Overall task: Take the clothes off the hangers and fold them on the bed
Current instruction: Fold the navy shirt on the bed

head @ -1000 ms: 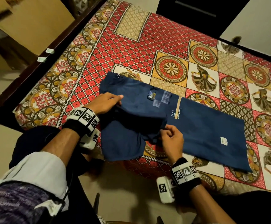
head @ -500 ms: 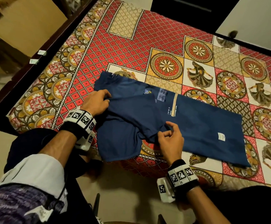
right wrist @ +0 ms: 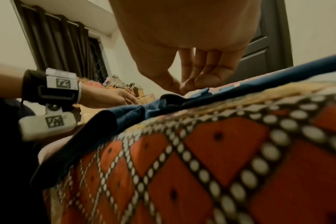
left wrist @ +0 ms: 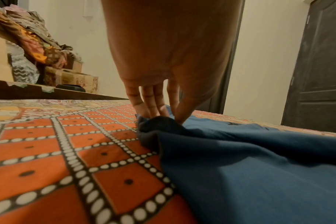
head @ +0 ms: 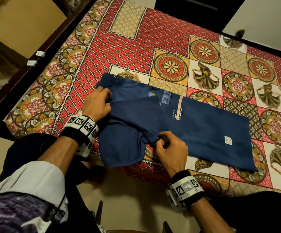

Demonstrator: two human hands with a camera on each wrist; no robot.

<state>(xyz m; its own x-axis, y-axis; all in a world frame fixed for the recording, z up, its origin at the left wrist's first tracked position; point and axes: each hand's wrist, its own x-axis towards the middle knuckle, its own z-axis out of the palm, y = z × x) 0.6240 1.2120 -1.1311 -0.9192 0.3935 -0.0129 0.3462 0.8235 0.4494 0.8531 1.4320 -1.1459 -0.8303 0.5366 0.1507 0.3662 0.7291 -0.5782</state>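
Since a second ago the left hand [head: 97, 105] has pulled back from flat on the cloth and now pinches a bunched fold at the left edge of the dark blue cotton t-shirt [head: 195, 130]; the right hand [head: 170, 147] stays pinching the near-edge fold. Shirt lies flat on the red-and-yellow patterned bedspread [head: 119, 47], one sleeve hanging over the near edge. Left wrist view shows the thumb and fingers [left wrist: 150, 104] clamped on cloth; head view hides that. Right wrist view shows dark curtains [right wrist: 61, 42] beyond.
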